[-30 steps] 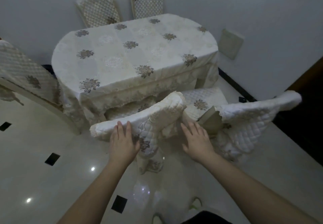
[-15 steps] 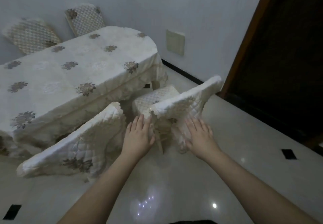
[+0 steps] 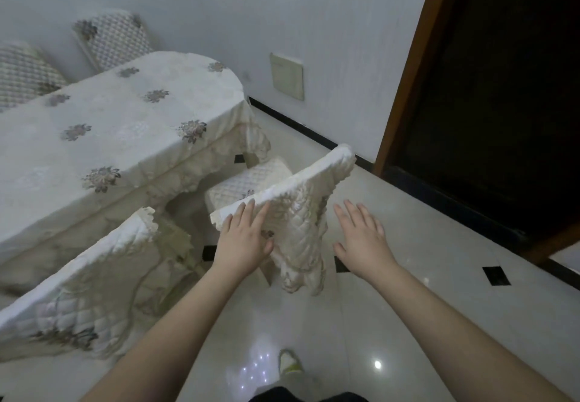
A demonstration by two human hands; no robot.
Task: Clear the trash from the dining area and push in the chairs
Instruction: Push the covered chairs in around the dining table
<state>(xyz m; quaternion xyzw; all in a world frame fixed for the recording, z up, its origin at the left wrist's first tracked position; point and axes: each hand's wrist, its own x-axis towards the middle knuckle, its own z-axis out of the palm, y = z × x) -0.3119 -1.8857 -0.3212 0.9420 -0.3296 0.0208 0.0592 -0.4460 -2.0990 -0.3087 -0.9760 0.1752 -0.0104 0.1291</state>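
Note:
A chair with a white quilted cover (image 3: 301, 200) stands at the table's right end, its seat partly under the tablecloth. My left hand (image 3: 243, 241) lies flat with straight fingers against the left part of its backrest. My right hand (image 3: 361, 238) hovers open just right of the backrest, apart from it. A second covered chair (image 3: 94, 279) stands at the lower left, close to the table. The dining table (image 3: 110, 138) wears a cream cloth with flower patches; no trash shows on it.
Two more quilted chairs (image 3: 113, 40) lean at the table's far side by the wall. A dark doorway with a brown frame (image 3: 405, 65) opens at the right. The glossy tiled floor (image 3: 408, 307) lies below, with my shoe (image 3: 290, 364) at the bottom.
The view swung right from the left chair to the right one. My left hand went over to the right chair's backrest; my right hand came off the backrest and now hangs free beside it.

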